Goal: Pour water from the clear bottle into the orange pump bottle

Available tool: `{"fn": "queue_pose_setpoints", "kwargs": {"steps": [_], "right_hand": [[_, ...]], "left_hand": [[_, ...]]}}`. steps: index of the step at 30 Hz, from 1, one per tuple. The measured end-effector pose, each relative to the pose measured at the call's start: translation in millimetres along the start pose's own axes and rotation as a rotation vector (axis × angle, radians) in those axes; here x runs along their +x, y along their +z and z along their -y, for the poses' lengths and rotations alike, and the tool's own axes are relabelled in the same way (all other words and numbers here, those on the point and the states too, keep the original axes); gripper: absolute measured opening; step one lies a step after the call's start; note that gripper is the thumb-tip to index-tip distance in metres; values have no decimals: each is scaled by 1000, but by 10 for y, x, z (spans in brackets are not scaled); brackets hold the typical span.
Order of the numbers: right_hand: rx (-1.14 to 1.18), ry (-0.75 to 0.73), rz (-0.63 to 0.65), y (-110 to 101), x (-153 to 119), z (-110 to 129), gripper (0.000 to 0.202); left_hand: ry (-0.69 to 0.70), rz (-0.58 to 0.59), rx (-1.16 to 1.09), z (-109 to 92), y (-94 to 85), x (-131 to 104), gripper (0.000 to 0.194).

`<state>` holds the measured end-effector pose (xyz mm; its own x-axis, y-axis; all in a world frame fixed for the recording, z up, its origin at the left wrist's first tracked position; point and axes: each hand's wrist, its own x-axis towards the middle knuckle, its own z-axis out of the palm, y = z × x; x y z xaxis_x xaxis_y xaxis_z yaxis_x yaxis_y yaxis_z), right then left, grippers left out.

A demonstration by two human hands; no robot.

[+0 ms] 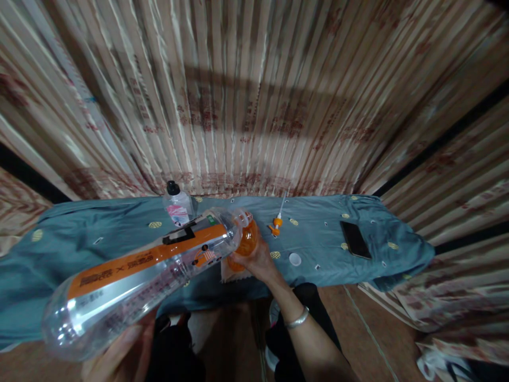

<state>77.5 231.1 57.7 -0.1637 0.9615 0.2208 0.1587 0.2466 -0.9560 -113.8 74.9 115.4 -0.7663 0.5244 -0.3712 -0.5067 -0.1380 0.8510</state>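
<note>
A large clear plastic bottle [147,270] with an orange and silver label lies nearly level in the air, its neck pointing right. My left hand [123,347] is closed around its underside near the base. My right hand [260,260] grips an orange bottle [247,239], standing on or just above a small pale cloth or packet [234,276]. The clear bottle's mouth meets the top of the orange bottle; whether the rims touch, I cannot tell. To the right, an orange pump head [277,224] with a white tube lies on the cloth-covered table.
The narrow table has a blue-green cloth [318,273]. A clear bottle with a black cap [177,204] stands at the back left. A white round disc [295,259] and a dark phone [355,240] lie right. A patterned curtain [254,106] hangs behind the table.
</note>
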Motion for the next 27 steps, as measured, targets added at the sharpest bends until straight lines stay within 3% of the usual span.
{"fn": "queue_pose_setpoints", "kwargs": {"steps": [9, 18, 23, 27], "right_hand": [[16, -32, -3, 5, 2, -12, 92], [-6, -55, -6, 2, 1, 0, 84], [4, -33, -6, 9, 1, 13, 88], [9, -35, -5, 8, 1, 13, 89]], "left_hand": [[22, 34, -30, 69, -101, 94, 41], [19, 11, -47, 58, -56, 35, 76], [17, 29, -14, 51, -72, 45, 53], [56, 45, 27, 48, -64, 46, 49]]}}
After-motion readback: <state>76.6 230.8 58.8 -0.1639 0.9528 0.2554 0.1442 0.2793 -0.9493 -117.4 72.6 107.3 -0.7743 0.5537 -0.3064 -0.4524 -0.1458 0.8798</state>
